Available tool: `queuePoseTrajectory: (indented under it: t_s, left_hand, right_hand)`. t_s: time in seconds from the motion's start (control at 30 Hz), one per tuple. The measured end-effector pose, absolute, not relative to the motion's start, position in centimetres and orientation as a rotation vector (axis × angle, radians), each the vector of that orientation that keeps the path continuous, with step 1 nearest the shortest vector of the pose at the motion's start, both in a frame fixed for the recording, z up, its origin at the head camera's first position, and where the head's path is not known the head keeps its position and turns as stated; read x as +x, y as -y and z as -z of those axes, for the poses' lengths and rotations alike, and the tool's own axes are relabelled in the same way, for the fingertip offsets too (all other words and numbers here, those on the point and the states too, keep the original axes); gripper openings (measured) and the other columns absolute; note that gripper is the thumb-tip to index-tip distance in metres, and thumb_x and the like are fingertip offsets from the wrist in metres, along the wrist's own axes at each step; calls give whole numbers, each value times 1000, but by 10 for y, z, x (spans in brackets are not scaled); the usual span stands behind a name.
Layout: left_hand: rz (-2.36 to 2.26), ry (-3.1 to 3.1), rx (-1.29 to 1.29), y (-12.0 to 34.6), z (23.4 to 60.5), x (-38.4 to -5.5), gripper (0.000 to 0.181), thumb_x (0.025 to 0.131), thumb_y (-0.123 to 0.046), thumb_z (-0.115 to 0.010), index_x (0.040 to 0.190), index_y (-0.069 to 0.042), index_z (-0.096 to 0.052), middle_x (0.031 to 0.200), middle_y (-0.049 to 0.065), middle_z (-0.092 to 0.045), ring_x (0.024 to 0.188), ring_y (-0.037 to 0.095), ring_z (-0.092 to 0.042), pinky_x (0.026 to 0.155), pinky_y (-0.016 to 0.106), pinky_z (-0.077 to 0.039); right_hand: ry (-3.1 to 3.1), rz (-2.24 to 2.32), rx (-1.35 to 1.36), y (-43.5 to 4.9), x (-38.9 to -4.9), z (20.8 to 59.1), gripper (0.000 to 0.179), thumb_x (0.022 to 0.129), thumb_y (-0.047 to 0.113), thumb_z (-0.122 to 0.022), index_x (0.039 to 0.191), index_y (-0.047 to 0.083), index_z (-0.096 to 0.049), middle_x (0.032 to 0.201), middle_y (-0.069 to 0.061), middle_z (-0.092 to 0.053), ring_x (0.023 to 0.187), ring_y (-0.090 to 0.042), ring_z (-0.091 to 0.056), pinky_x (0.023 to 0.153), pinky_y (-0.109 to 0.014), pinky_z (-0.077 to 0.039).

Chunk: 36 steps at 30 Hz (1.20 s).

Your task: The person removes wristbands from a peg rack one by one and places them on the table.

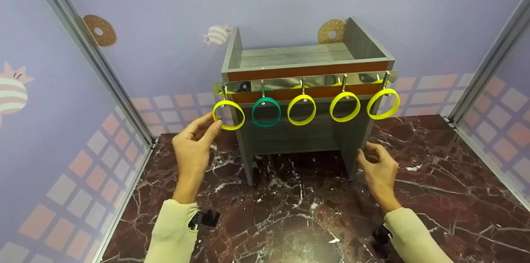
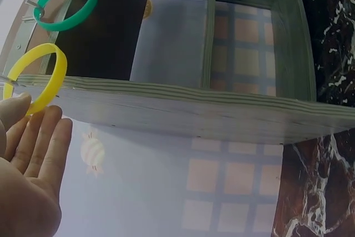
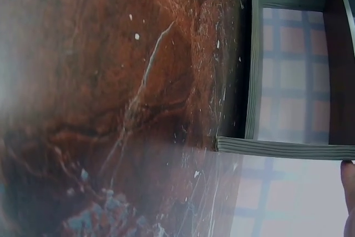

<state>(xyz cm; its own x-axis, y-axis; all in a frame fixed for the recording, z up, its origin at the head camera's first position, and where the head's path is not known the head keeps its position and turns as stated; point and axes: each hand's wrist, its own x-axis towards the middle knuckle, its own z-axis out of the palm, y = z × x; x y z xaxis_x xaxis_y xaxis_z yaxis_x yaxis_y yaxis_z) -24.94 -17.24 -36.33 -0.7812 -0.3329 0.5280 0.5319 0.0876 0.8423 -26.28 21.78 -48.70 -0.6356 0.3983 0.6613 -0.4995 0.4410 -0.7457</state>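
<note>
Five-hook rail aside, a grey wooden shelf unit (image 1: 290,51) stands upright, with a metal strip (image 1: 285,84) across its front. From the strip's hooks hang a green silicone wristband (image 1: 254,113) and several yellow ones. My left hand (image 1: 192,147) pinches the leftmost yellow wristband (image 2: 57,76) between thumb and fingers; the band is still around its hook. Low on the unit's right side panel (image 1: 357,138), my right hand (image 1: 380,168) rests its fingertips against the outer face, fingers loosely bent. Only a sliver of that hand shows in the right wrist view.
The unit stands on a dark red marbled tabletop (image 1: 285,221), close to a purple patterned back wall (image 1: 290,6). Side walls rise at left and right. Open compartments (image 2: 244,54) show inside the unit.
</note>
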Motion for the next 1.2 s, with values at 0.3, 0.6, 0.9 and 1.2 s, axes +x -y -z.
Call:
queuePoseTrajectory:
  t_s: [0.3,0.6,0.9,1.2]
  left_hand:
    - [1869,1594,-219,167,353,-249,22,90,10,-80,112,11,-77,102,20,-78,82,19,-78,80,33,-64]
    - [1924,1498,-204,166,340,-240,23,91,9,-79,113,12,-76,101,17,-78,86,21,-77,82,34,-63]
    - [1932,1427,-155,169,345,-218,21,90,9,-80,111,9,-77,104,19,-78,91,26,-78,84,36,-62]
    - [1936,1467,-57,175,383,-203,23,91,8,-79,114,9,-76,106,19,-77,88,23,-77,83,35,-63]
  right_hand:
    - [1813,-1284,90,-215,-263,487,17,82,-22,-76,98,-18,-71,89,-31,-73,77,6,-66,73,-6,-51]
    - [1811,-1294,51,-227,-282,513,19,82,-19,-79,99,-13,-74,90,-24,-76,79,10,-65,73,-7,-52]
    - [1853,-1261,61,-233,-284,519,17,85,-11,-81,100,-8,-76,92,-15,-78,84,-20,-73,78,-16,-56]
    - [1851,-1237,55,-232,-285,519,17,84,-11,-81,99,-9,-75,92,-18,-77,85,-12,-71,80,-14,-55]
